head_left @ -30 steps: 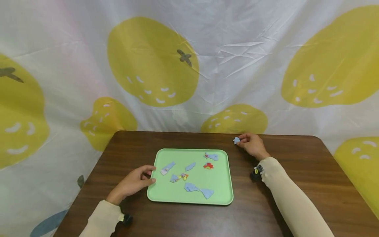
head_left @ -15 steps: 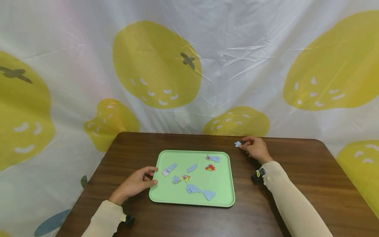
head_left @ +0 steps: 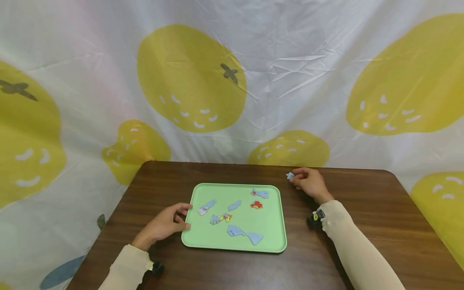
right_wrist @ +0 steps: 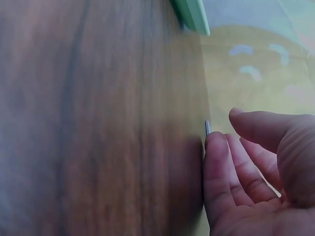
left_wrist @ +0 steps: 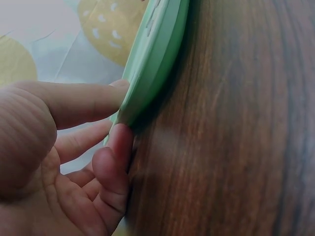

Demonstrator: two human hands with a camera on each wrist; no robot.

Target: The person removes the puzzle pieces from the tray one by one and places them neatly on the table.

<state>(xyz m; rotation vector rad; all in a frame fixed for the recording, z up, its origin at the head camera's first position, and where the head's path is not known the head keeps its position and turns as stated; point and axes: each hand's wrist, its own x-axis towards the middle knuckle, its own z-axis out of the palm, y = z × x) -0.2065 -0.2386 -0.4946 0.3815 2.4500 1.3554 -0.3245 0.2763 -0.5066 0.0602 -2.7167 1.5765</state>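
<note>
Before a white backdrop (head_left: 286, 60) printed with yellow fruit, a dark wooden table (head_left: 362, 225) bears a pale green tray (head_left: 206, 237). A person's left hand (head_left: 164, 222) touches the tray's left rim, thumb and forefinger spread wide along it, while the right hand (head_left: 311, 183) is near the table's far edge, past the tray's far right corner. Inside the tray lie a blue bow-like shape (head_left: 236, 230), of one piece or two, a blue, yellow and orange piece (head_left: 221, 218) and a red piece (head_left: 256, 205). A small star-shaped piece (head_left: 289, 175), pale blue, is outside the tray — at the right hand's fingertips, the thumb apart from the other fingers; whether they pinch it, one cannot tell
</note>
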